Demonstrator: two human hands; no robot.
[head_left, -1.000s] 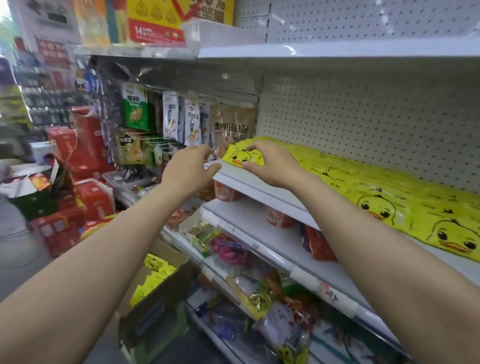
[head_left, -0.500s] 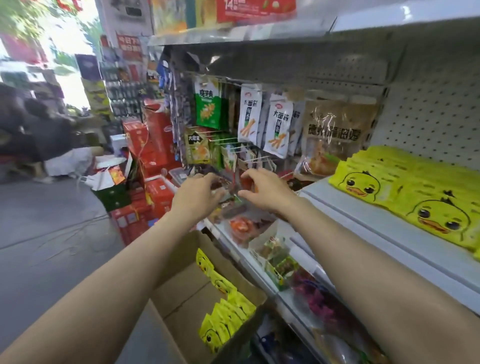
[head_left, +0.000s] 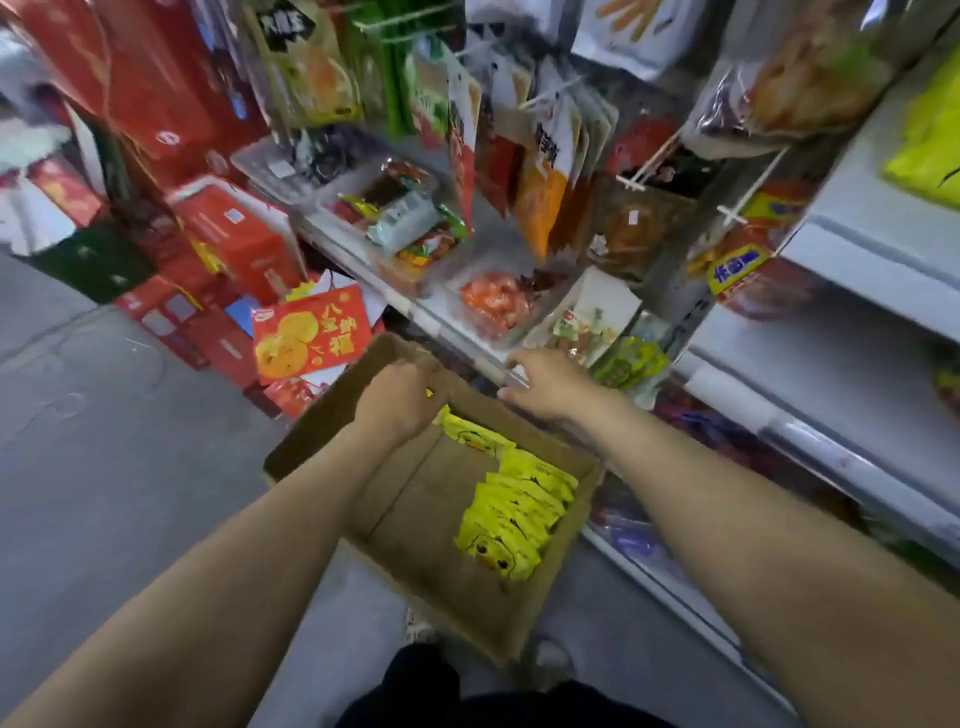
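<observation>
An open cardboard box (head_left: 395, 525) stands on the floor by the shelving, with several yellow duck-print packets (head_left: 511, 512) stacked along its right side. My left hand (head_left: 400, 397) hovers over the box's far end with its fingers curled loosely and nothing in it. My right hand (head_left: 550, 382) is above the box's far right corner, near the lower shelf edge, fingers relaxed and holding nothing. More yellow duck packets (head_left: 930, 140) lie on the upper right shelf.
White shelves (head_left: 852, 249) run along the right. Hanging snack bags (head_left: 550, 171) and trays of small snacks (head_left: 410, 228) fill the rack ahead. Red gift boxes (head_left: 239, 244) are stacked on the floor to the left. Grey floor (head_left: 104, 467) lies on the left.
Both hands came down from the duck packets on the shelf to just above the cardboard box. The view swung downward and left.
</observation>
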